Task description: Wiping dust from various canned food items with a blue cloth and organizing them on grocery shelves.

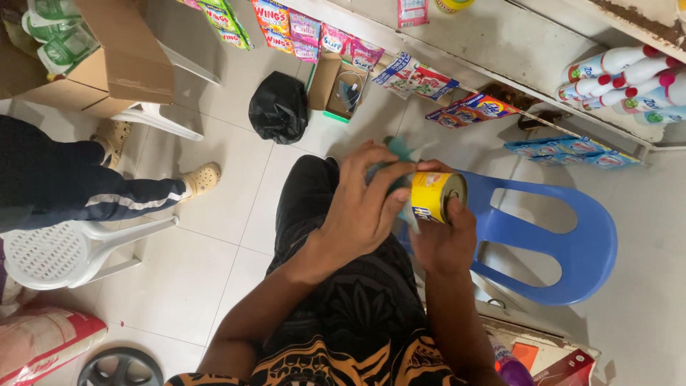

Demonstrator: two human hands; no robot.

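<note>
My right hand (444, 239) grips a yellow tin can (434, 196) lying sideways, its metal end facing right. My left hand (364, 204) presses a teal cloth (400, 149) against the can's other end; the cloth is blurred and mostly hidden under my fingers. Both hands are held above my lap, over dark trousers. A blue plastic chair (564, 243) stands just right of the can.
Another person's legs in dark trousers and beige clogs (201, 179) rest on a white plastic chair (64, 250) at the left. A black bag (279, 107) and small open box (341, 89) lie on the tiled floor. Sachet strips (286, 25) and bottles (622, 78) hang along shelves.
</note>
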